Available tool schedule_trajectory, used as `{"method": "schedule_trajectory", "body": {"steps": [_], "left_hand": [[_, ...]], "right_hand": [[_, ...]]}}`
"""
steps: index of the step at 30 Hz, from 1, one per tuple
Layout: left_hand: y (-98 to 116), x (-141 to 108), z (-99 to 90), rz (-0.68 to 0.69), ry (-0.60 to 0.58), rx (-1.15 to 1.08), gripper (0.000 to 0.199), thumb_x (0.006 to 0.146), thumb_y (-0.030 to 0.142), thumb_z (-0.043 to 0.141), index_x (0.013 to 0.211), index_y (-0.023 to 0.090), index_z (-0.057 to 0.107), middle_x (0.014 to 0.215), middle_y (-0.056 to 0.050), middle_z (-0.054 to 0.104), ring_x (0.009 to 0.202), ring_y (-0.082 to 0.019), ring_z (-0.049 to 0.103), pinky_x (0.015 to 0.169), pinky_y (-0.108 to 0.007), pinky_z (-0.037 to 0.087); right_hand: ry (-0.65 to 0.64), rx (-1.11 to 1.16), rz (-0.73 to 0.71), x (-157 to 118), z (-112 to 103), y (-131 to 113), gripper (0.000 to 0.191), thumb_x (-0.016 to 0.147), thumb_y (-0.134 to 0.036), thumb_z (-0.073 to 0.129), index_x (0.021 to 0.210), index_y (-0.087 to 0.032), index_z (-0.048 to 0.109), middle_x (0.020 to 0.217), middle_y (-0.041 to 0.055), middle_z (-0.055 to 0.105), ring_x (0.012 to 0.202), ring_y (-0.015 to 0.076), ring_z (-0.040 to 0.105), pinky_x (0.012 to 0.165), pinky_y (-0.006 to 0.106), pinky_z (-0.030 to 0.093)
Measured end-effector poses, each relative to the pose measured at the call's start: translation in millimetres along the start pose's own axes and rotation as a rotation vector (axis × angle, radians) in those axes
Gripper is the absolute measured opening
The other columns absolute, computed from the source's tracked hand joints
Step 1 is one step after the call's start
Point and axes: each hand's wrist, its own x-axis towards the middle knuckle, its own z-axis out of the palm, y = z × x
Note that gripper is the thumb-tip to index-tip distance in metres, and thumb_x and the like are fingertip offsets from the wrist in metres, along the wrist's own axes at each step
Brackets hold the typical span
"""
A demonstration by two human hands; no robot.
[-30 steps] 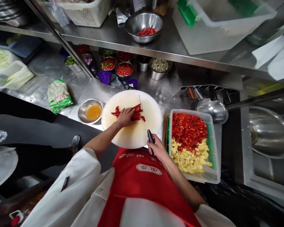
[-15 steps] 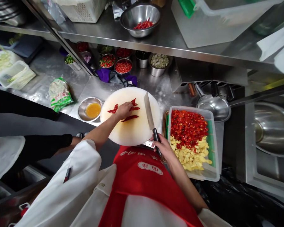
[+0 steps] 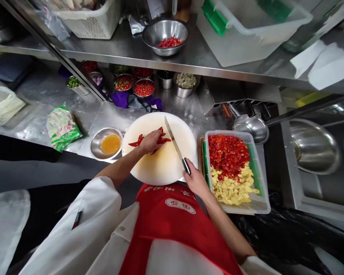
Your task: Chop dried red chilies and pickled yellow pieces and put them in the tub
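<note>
A round white cutting board [image 3: 160,172] lies in front of me with several red chili peppers [image 3: 164,140] on it. My left hand [image 3: 151,141] is closed over the peppers, its fingers curled down on them and partly hiding them. More pepper tips stick out on both sides of that hand. In my right hand [image 3: 195,178] is a kitchen knife [image 3: 174,142], gripped by its black handle. Its blade lies over the right part of the board, pointing away from me and a little left, just beside the peppers.
Right of the board stands a clear plastic tub [image 3: 265,191] of chopped red chili and yellow slices. A steel bowl [image 3: 96,147] with orange liquid sits at the left, near a plastic bag [image 3: 63,128]. Behind are small ingredient pots [image 3: 143,89] under a steel shelf [image 3: 126,61].
My left hand has drawn the loose lower pepper in with the others. The knife's blade has swung left, closer to the peppers. The camera view has shifted slightly.
</note>
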Motion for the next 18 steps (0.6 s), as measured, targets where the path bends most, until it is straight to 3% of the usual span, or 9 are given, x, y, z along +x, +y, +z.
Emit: {"method": "schedule_trajectory", "body": {"steps": [3,8,10,13,16,18], "left_hand": [[-2,-1,7.4,-0.024,0.037,-0.003,0.056,0.085,0.034,0.064,0.136,0.014,0.050,0.141,-0.014,0.052,0.136,-0.029,0.045,0.115,-0.041,0.038],[-9,0,5.4,0.168,-0.037,-0.043,0.039,0.090,0.033,0.055,0.128,0.024,0.060,0.142,-0.006,0.053,0.137,-0.026,0.042,0.119,-0.042,0.032],[-14,2,1.9,0.201,-0.037,-0.080,0.041,0.089,0.036,0.058,0.128,0.024,0.058,0.138,-0.007,0.055,0.133,-0.026,0.046,0.116,-0.042,0.036],[-18,5,0.7,0.130,0.029,-0.116,0.042,0.087,0.039,0.061,0.124,0.019,0.058,0.131,-0.010,0.057,0.121,-0.026,0.053,0.106,-0.040,0.044],[-16,5,4.2,0.123,0.048,-0.111,0.030,0.090,0.038,0.058,0.111,0.018,0.065,0.123,-0.009,0.060,0.118,-0.026,0.053,0.106,-0.039,0.043],[-13,4,6.8,0.130,0.043,-0.080,0.025,0.093,0.035,0.053,0.107,0.020,0.068,0.123,-0.008,0.060,0.119,-0.025,0.052,0.107,-0.038,0.042]], "right_hand": [[0.049,-0.017,0.065,-2,7,-7,0.064,0.093,-0.033,0.043,0.154,-0.017,0.033,0.107,0.0113,0.071,0.091,0.0263,0.068,0.085,0.038,0.051],[-0.017,0.100,0.077,-3,18,-14,0.063,0.092,-0.035,0.046,0.152,-0.020,0.034,0.077,0.0023,0.067,0.066,0.0220,0.065,0.068,0.034,0.052],[-0.004,0.116,0.090,-1,19,-14,0.059,0.091,-0.034,0.046,0.147,-0.020,0.037,0.077,0.0014,0.067,0.063,0.0208,0.064,0.065,0.032,0.051],[0.012,0.066,0.129,10,17,-17,0.043,0.087,-0.031,0.050,0.129,-0.020,0.046,0.085,0.0027,0.069,0.067,0.0195,0.065,0.068,0.030,0.049],[-0.073,0.051,0.199,26,12,-28,0.027,0.089,-0.033,0.048,0.114,-0.021,0.047,0.078,0.0008,0.067,0.058,0.0179,0.063,0.060,0.027,0.045],[-0.065,0.012,0.215,34,8,-37,0.022,0.094,-0.036,0.042,0.111,-0.022,0.047,0.078,0.0014,0.068,0.055,0.0177,0.062,0.056,0.026,0.042]]}}
